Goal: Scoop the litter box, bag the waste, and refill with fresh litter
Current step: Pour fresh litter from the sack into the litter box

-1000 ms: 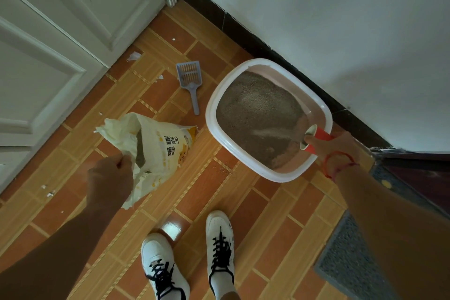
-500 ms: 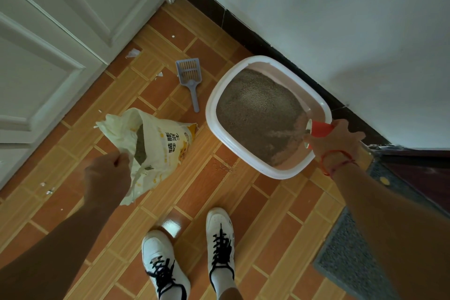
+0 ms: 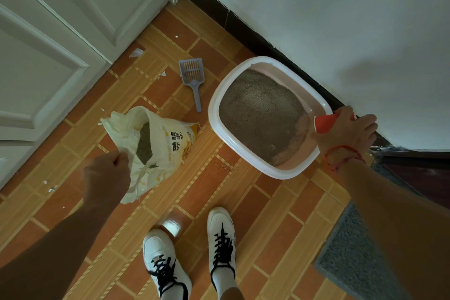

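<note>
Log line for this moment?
stage: refill; left hand: holds litter bag open; right hand: grips orange cup at litter box rim; litter scoop: on floor

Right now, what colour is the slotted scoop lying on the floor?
Blue-grey: the scoop shows best in the head view.

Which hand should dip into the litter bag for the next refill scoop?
Probably right. The right hand grips the orange cup at the litter box rim, while the left hand pinches the litter bag mouth open.
</note>
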### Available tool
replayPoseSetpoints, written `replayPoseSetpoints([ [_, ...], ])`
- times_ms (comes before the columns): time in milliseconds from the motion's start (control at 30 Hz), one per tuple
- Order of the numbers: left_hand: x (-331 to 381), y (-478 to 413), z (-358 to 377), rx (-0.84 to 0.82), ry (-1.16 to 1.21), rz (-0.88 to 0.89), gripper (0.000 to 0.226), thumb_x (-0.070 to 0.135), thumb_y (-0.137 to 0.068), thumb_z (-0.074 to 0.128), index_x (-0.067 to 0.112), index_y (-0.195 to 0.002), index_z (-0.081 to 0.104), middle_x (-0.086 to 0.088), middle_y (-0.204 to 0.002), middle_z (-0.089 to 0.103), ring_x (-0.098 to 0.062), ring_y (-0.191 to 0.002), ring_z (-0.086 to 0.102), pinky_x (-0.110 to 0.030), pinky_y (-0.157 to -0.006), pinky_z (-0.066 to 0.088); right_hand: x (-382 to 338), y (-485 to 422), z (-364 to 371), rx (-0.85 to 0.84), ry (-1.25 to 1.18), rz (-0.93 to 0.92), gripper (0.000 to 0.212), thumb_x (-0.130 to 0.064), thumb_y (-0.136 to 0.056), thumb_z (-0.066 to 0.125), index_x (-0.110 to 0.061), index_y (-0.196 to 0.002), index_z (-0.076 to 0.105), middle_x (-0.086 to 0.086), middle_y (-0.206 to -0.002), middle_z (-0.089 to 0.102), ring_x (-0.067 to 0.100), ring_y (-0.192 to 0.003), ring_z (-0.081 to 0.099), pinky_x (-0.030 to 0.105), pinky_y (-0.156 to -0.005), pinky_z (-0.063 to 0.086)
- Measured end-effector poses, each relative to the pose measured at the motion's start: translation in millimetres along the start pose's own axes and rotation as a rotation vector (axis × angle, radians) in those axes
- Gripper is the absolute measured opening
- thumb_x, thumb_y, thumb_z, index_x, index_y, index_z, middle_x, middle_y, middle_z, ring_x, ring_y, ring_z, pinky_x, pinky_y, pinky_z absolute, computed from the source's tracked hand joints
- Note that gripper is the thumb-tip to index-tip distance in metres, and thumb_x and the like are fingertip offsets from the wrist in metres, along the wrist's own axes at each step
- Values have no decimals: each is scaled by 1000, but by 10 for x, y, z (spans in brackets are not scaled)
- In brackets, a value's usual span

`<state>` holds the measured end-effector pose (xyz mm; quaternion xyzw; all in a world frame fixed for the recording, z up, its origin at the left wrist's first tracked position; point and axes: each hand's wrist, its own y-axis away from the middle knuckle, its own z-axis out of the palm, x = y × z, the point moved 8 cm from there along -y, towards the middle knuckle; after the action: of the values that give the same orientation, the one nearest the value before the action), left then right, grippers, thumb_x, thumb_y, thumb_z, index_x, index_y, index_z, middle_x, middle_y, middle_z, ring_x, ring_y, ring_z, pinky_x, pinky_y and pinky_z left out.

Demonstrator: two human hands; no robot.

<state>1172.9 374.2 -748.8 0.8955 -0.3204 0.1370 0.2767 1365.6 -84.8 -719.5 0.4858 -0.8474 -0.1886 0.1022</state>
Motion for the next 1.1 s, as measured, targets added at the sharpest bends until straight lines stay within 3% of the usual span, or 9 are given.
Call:
replayPoseSetpoints([
  [67,-18,0,1,1,3,1,48,10,-99,46,5,-52,38,-9,-49,36,-23,-46,34,-26,-49,25,-95,-40,-21,166,108,-101,65,-56,-71,74,-12,-111,48,24,-115,44,38,-97,49,43,-86,45],
  [233,-113,-24,-11,2,9,-24,44,15,-100,46,-1,-59,48,-17,-54,46,-27,-50,43,-29,-54,33,-228,52,127,57,-52,5,71,-50,-71,73,-20,-127,43,16,-121,45,35,-106,51,46,-89,50],
  [400,-180,-38,-123,10,12,-30,42,15,-100,45,-8,-68,57,-25,-62,55,-38,-59,53,-42,-58,43,-642,270,269,-34,-412,-128,40,-39,-73,69,-13,-103,63,-2,-87,62,18,-85,62,26,-64,52],
  [500,-267,-51,-195,1,20,-58,39,15,-99,45,-7,-72,61,-25,-65,59,-41,-63,59,-48,-61,50,-866,390,392,-116,-458,-176,45,-54,-66,61,-23,-99,65,-2,-93,65,15,-90,62,32,-80,55],
  [600,-387,-78,-234,-10,32,-85,37,16,-97,45,-4,-73,64,-21,-67,64,-40,-64,62,-50,-62,53,-1193,592,438,-226,-489,-276,25,-32,-88,59,-16,-107,61,-12,-81,56,2,-76,54,5,-62,43],
  [733,-538,-109,-289,-47,42,-97,35,23,-98,47,1,-79,66,-19,-76,68,-38,-72,67,-53,-71,56,-1542,904,412,-361,-679,-327,24,-22,-85,62,-13,-107,64,0,-97,63,23,-97,64,36,-82,58],
  [900,-553,-86,-331,-79,89,-68,38,15,-98,45,-7,-71,60,-24,-69,65,-41,-68,64,-47,-62,50,-2018,1450,442,-681,-840,-437,35,-21,-82,66,-15,-116,63,16,-113,66,29,-106,66,39,-87,58],
  [1000,-609,-110,-273,-96,128,-67,39,9,-96,48,-6,-61,55,-25,-61,59,-41,-59,60,-36,-50,36,-2265,1820,526,-857,-706,-554,25,-20,-88,66,-20,-112,61,14,-106,70,23,-97,70,34,-84,59],
  [1100,-603,-139,-296,-94,120,-55,38,6,-95,52,-3,-59,51,-17,-57,56,-39,-57,57,-30,-48,32,-2464,2146,655,-837,-374,-775,29,-40,-81,70,-28,-106,63,-6,-94,71,10,-83,72,29,-80,59],
])
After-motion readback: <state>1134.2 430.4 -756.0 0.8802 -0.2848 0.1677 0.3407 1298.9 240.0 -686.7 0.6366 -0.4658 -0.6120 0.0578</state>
